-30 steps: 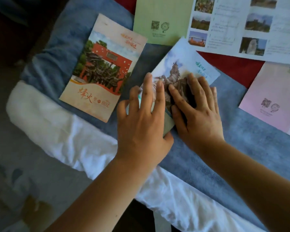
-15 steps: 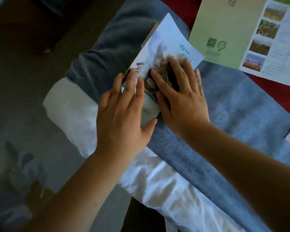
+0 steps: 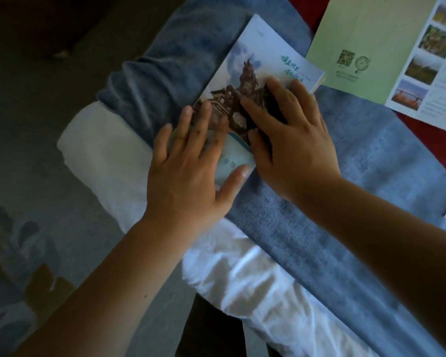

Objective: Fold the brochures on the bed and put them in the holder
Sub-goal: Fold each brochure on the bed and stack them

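Covering half the brochure [image 3: 258,45], flat hands [image 3: 188,173] [image 3: 294,150] seemingly press it.

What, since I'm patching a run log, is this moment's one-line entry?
step: flatten brochure | left hand: presses brochure | right hand: presses brochure | under: blanket | holder: unseen

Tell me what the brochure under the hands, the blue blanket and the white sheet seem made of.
Brochure: likely coated paper; printed colour cover, faint sheen, thin crisp edges.
Blue blanket: plush or fleece, matte; fuzzy nap, rounded folds.
White sheet: thin woven fabric, perhaps cotton; fine wrinkles catching light.
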A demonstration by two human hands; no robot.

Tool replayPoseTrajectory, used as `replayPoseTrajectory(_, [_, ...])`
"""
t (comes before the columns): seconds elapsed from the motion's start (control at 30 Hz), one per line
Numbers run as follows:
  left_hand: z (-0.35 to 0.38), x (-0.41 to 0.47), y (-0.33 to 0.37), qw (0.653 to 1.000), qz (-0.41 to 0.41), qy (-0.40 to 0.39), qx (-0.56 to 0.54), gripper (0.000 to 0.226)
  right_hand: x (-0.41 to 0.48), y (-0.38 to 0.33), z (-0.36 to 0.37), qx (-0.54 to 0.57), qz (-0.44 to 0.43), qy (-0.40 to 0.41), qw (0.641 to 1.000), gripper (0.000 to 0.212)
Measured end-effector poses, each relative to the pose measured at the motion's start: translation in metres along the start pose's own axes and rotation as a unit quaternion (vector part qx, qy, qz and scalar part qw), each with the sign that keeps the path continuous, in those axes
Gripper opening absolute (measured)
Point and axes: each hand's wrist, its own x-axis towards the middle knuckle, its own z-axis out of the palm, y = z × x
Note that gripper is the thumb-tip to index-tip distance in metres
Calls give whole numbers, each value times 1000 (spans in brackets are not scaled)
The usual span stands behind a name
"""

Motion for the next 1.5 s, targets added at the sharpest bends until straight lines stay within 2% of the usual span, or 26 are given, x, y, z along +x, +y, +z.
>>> replayPoseTrajectory(0.1, [-4,1,-1,1000,12,7,6,68,16,1,-15,-11,5,-18,1000,54])
replayPoseTrajectory(0.23, [-3,10,-3,998,33,-49,-14,67,25,3,-11,-3,38,-75,996,67])
replayPoseTrajectory(0.33, [5,15,-4,997,31,-71,-12,67,14,3,9,-30,22,-45,998,62])
replayPoseTrajectory(0.5, [16,18,-3,998,21,-59,-20,68,13,6,34,-84,25,0,996,61])
replayPoseTrajectory(0.67, [19,16,-1,999,20,-33,-34,66,12,10,35,-86,14,3,996,61])
replayPoseTrajectory(0.9, [19,3,15,1000,5,-9,16,63,11,11,37,-61,0,35,998,60])
replayPoseTrajectory(1.03, [7,6,24,999,37,36,9,77,5,9,34,-44,0,56,997,59])
replayPoseTrajectory(1.13, [1,12,51,996,75,53,7,68,-15,22,21,-21,43,80,996,58])
replayPoseTrajectory(1.27, [3,20,107,990,130,47,-6,59,-61,76,-5,-50,103,85,990,59])
replayPoseTrajectory(1.5, [19,21,239,976,218,18,-13,63,-163,183,-39,-51,242,72,966,65])
